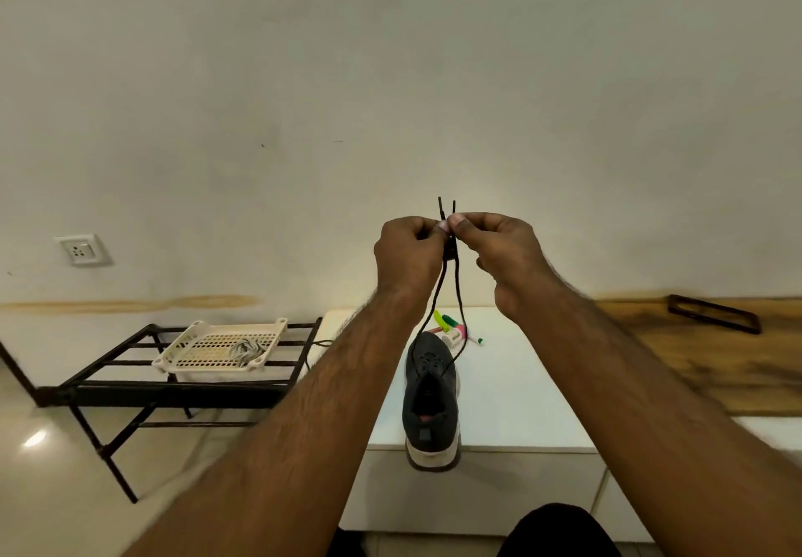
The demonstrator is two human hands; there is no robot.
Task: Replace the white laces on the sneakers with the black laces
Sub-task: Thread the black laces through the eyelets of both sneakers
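I pinch both tips of the black lace side by side, left hand and right hand raised, apparently to even its ends; below, the sneaker stands on the table; white laces lie in the tray.

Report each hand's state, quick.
Left hand: closed, pinching one end of the black lace.
Right hand: closed, pinching the lace's other end.

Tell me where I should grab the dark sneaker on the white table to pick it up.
Grip the sneaker at its heel end, coming from your side. The heel overhangs the table's near edge and the collar gapes open there, while the black lace rises taut from the front eyelets.
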